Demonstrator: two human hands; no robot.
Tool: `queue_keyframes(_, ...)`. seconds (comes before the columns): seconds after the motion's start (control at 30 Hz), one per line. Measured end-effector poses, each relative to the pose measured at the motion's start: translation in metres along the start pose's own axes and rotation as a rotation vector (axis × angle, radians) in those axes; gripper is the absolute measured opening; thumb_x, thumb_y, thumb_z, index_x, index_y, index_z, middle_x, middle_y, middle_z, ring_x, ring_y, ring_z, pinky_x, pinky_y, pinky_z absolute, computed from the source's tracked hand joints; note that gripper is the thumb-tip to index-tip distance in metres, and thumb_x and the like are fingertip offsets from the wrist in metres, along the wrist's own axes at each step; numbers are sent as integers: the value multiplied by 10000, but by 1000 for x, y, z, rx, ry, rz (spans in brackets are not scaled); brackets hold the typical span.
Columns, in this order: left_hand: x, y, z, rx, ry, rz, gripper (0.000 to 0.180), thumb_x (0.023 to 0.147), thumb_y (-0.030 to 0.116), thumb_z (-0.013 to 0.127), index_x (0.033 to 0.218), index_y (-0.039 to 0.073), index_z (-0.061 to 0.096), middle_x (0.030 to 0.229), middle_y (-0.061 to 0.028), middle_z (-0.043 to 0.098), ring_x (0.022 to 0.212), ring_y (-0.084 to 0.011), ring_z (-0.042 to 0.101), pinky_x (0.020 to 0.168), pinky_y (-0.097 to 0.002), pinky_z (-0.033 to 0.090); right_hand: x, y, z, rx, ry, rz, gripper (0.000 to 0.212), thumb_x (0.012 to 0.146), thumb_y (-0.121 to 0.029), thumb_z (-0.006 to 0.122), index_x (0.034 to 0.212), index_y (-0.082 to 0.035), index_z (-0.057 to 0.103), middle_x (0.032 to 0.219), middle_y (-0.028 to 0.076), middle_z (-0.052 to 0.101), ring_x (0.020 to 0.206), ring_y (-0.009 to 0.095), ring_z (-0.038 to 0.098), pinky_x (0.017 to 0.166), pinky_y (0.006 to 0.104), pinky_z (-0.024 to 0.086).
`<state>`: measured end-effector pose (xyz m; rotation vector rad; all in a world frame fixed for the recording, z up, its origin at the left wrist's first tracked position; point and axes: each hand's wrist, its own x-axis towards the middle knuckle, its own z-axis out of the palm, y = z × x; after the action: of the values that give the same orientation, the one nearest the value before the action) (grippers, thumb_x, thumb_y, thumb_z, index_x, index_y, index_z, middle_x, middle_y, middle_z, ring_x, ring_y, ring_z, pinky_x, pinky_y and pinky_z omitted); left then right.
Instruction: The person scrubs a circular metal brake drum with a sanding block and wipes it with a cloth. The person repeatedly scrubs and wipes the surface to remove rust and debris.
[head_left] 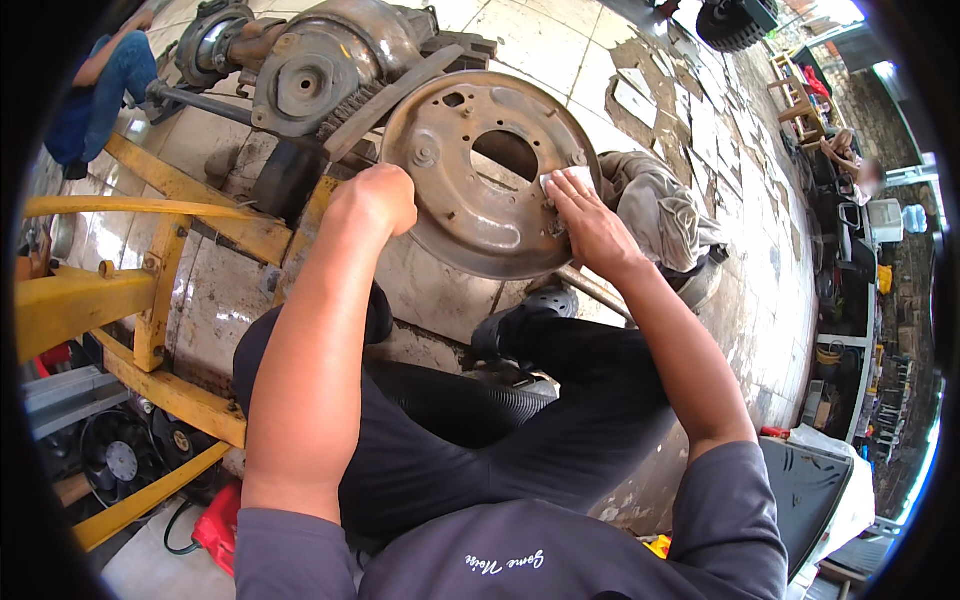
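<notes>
In front of me stands a brake backing plate (470, 225), a round brown metal disc with a large hole in its middle and smaller holes around it, tilted toward me. My left hand (378, 196) is closed at its left rim, with the fingertips hidden behind the fist. Against the plate's right side, my right hand (592, 220) presses a small white piece of sandpaper or cloth (566, 178) under its fingers; which of the two I cannot tell. Shiny spots show on the plate's lower face.
Behind the plate sits a greasy axle housing (335, 50), with a wire brush (390, 100) lying before it. A grey-beige cloth (655, 205) is bundled to the right. A yellow metal frame (170, 290) stands on my left. Another person's jeans-clad leg (118, 85) shows at upper left.
</notes>
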<state>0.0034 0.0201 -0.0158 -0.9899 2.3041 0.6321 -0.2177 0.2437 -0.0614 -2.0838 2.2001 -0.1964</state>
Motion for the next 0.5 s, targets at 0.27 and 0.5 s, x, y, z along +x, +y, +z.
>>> queue_keyframes(0.27,-12,8,-8,-2,-14,-29,444,941,317,625,1182,-56,635,1317,-228,579,1223,-371,561,1034,-435,463,-9,-8,-4,-13,-18,38,603,820,66,491,1417,55,405,1489,237,406,1420,368,346,1176,449,300)
queue_keyframes(0.5,-9,7,-4,-3,-20,-31,430,946,306,617,1188,-49,635,1308,-216,591,1216,-366,569,1026,-435,470,-26,-8,0,-59,-59,98,612,827,76,473,1432,58,384,1497,250,390,1429,375,329,1180,452,281)
